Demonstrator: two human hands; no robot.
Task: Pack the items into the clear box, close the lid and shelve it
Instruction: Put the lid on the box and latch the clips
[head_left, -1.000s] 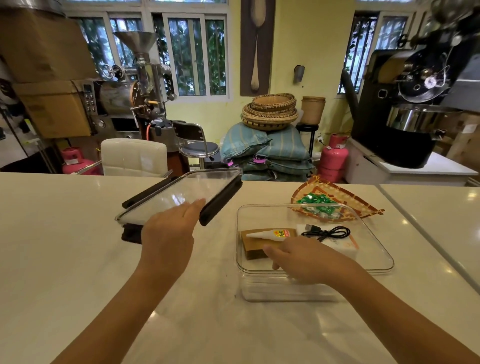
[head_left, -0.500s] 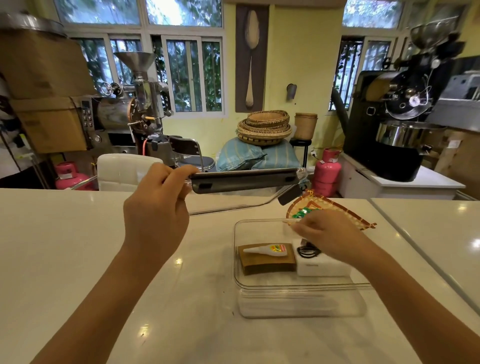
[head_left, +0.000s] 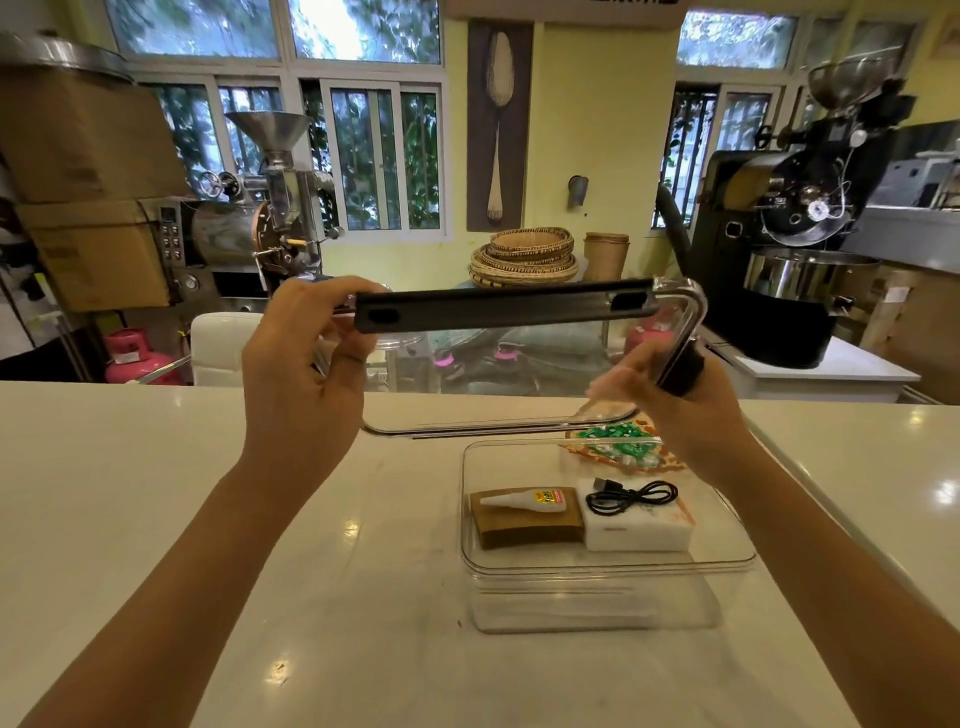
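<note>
The clear box (head_left: 608, 597) stands open on the white counter, right of centre. Inside lie a brown pad (head_left: 524, 525) with a small white glue bottle (head_left: 524, 500) on it, and a white block (head_left: 636, 530) with a coiled black cable (head_left: 631, 496) on top. I hold the clear lid (head_left: 498, 364), with its black clip bars, tilted upright in the air just beyond the box. My left hand (head_left: 306, 379) grips its left end. My right hand (head_left: 675, 405) grips its right end at the side clip.
A woven tray with green-wrapped sweets (head_left: 618, 441) lies right behind the box. A seam (head_left: 810, 499) splits the counter on the right. Beyond the counter stand a white chair (head_left: 218, 348), coffee roasters, pink gas cylinders and stacked baskets.
My right hand left the box and took the lid's right end. The lid has swung from flat at the left to upright over the box's far side. The view tilted up.
</note>
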